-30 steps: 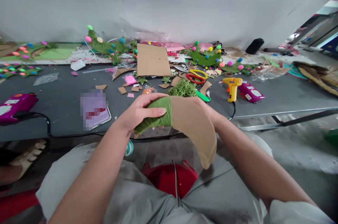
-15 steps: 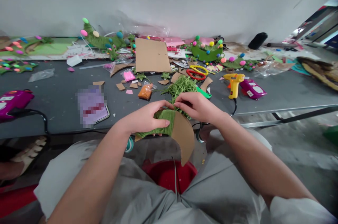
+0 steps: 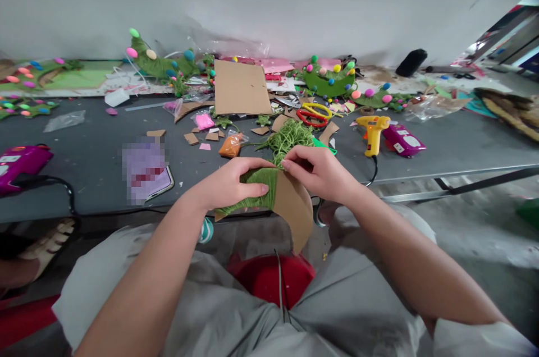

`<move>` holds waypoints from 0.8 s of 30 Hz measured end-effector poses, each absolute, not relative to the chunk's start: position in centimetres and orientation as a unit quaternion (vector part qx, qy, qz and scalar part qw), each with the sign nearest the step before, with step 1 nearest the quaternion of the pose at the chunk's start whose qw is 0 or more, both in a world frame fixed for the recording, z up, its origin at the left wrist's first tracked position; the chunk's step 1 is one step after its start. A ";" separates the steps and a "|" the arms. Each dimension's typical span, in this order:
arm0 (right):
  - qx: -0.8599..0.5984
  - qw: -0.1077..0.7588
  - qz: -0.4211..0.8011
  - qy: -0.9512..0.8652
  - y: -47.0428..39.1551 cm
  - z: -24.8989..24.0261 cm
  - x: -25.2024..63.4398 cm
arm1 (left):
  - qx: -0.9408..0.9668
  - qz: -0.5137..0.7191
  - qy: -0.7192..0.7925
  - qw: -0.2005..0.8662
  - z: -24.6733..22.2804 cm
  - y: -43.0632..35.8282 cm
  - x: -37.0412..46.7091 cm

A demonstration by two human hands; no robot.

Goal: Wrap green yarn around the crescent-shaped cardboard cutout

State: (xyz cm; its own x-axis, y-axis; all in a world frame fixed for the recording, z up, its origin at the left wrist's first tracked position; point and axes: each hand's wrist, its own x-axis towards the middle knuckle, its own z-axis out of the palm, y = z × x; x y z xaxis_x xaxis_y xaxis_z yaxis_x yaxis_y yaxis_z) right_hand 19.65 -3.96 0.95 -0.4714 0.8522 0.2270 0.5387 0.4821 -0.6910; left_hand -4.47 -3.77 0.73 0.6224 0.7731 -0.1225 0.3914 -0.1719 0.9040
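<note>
While its left part is wrapped in green yarn (image 3: 257,176), the cardboard moon (image 3: 295,205) is bare and brown on the right. It is held up at the near edge of the grey worktop (image 3: 467,143). The left hand (image 3: 229,184) grips the green part, thumb in front. The right hand (image 3: 318,172) pinches yarn at the moon's top edge. Just behind that hand is a loose yarn pile (image 3: 290,137), with a bag of orange stuff (image 3: 231,146) to its left. Farther right, a yellow glue gun (image 3: 373,135) sits beside a purple box (image 3: 405,141). Over on the left lies a phone (image 3: 145,174).
</note>
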 end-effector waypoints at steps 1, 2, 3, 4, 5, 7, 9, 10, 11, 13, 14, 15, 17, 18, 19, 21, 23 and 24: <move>-0.430 0.291 0.279 -0.808 -3.9 0.9 19.7 | 0.744 0.188 0.390 0.509 0.8 -3.8 -4.4; -0.432 0.296 0.283 -0.804 -3.9 0.9 19.7 | 0.746 0.189 0.387 0.509 0.8 -3.8 -4.4; -0.434 0.301 0.287 -0.799 -3.8 0.8 19.7 | 0.747 0.190 0.382 0.509 0.8 -3.8 -4.3; -0.435 0.307 0.292 -0.794 -3.8 0.8 19.7 | 0.749 0.192 0.377 0.510 0.9 -3.8 -4.3; -0.437 0.313 0.295 -0.790 -3.7 0.7 19.7 | 0.750 0.194 0.373 0.510 0.9 -3.9 -4.2; -0.441 0.324 0.296 -0.783 -3.6 0.6 19.7 | 0.750 0.197 0.368 0.512 1.0 -3.9 -4.2; -0.443 0.330 0.294 -0.780 -3.5 0.6 19.6 | 0.752 0.200 0.367 0.510 0.9 -3.9 -4.2; -0.442 0.330 0.293 -0.781 -3.5 0.5 19.6 | 0.753 0.200 0.367 0.508 0.9 -3.9 -4.2; -0.441 0.329 0.293 -0.782 -3.4 0.5 19.6 | 0.754 0.200 0.367 0.506 0.8 -3.9 -4.3; -0.436 0.325 0.295 -0.785 -3.5 0.5 19.5 | 0.757 0.196 0.370 0.502 0.6 -3.8 -4.2; -0.434 0.323 0.297 -0.787 -3.5 0.5 19.4 | 0.758 0.193 0.372 0.500 0.6 -3.8 -4.2; -0.431 0.321 0.299 -0.789 -3.6 0.5 19.3 | 0.759 0.189 0.374 0.498 0.5 -3.8 -4.2; -0.427 0.319 0.300 -0.791 -3.7 0.6 19.2 | 0.761 0.185 0.377 0.494 0.4 -3.8 -4.2; -0.427 0.319 0.299 -0.791 -3.8 0.7 19.2 | 0.761 0.186 0.380 0.492 0.4 -3.8 -4.2; -0.428 0.319 0.297 -0.792 -3.8 0.7 19.1 | 0.760 0.188 0.383 0.491 0.4 -3.8 -4.1; -0.431 0.321 0.290 -0.792 -4.0 0.8 19.1 | 0.753 0.196 0.392 0.491 0.5 -3.9 -4.1; -0.435 0.318 0.273 -0.797 -4.2 0.9 19.0 | 0.747 0.218 0.410 0.476 0.7 -3.9 -4.0; -0.438 0.315 0.258 -0.802 -4.4 0.9 18.9 | 0.744 0.240 0.420 0.460 0.7 -3.9 -4.0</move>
